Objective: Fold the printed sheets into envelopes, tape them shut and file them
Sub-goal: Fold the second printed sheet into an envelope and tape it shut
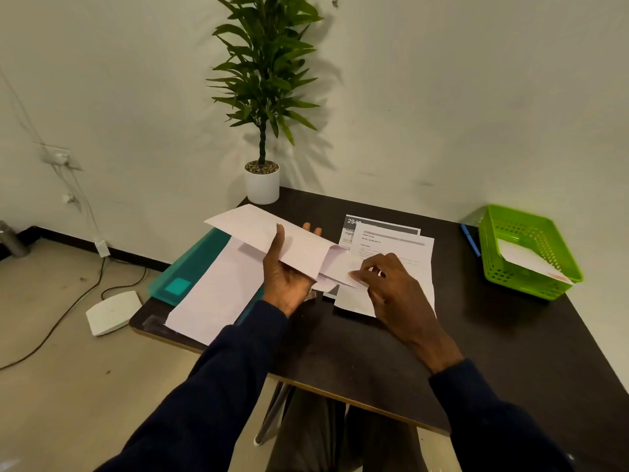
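Observation:
My left hand (289,267) holds a white envelope (269,233) from below, thumb on top, raised above the dark table (374,352). Out of the envelope's open right end sticks a folded sheet (337,267), and my right hand (391,287) pinches its edge. Printed sheets (398,247) lie on the table under and behind my right hand. More blank white paper (218,291) lies on a teal folder (190,270) at the left. A green basket (527,253) at the far right holds one sealed envelope (531,260).
A potted plant (262,182) stands at the table's far left corner. A blue pen (471,240) lies beside the basket. On the floor to the left are a white router (112,311) and cables. The table's near edge runs above my knees.

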